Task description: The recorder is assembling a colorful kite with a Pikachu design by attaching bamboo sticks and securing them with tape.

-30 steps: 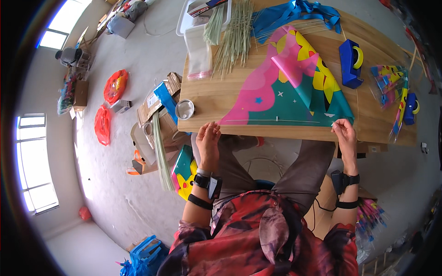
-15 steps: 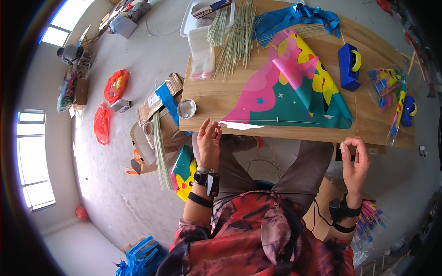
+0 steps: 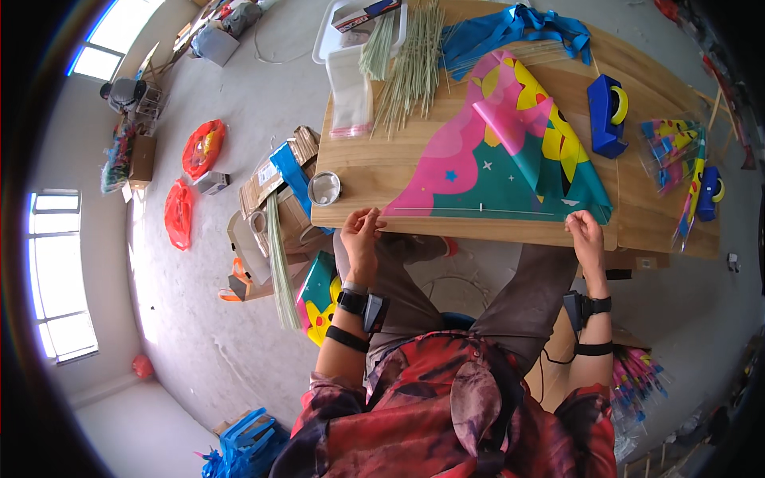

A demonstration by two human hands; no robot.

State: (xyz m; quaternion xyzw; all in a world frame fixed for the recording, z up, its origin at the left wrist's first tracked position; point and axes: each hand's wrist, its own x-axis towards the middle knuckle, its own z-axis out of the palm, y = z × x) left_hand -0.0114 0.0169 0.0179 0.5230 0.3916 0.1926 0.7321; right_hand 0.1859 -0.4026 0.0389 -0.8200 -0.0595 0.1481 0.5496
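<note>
A printed sheet (image 3: 454, 191) in pink, teal and yellow, partly folded over itself and shaped like a kite sail, lies along the table's near edge. A thin white rod (image 3: 446, 209) runs along its front edge. My left hand (image 3: 362, 243) is closed in a pinch at the sheet's pointed left corner. Over the front edge near the right corner is my right hand (image 3: 588, 239), fingers pressed together; what they pinch is too small to make out.
On the table (image 3: 358, 171) are a round tin (image 3: 324, 189), thin sticks (image 3: 410, 68), blue ribbon (image 3: 510, 36), a blue tape dispenser (image 3: 606, 119) and a second dispenser (image 3: 706, 195). Left of it, an opened cardboard box (image 3: 259, 187) stands on the floor.
My right hand has moved left and forward from beside the table edge onto the sheet's front edge. A bright white patch by the left corner is gone. My left hand stays near that corner.
</note>
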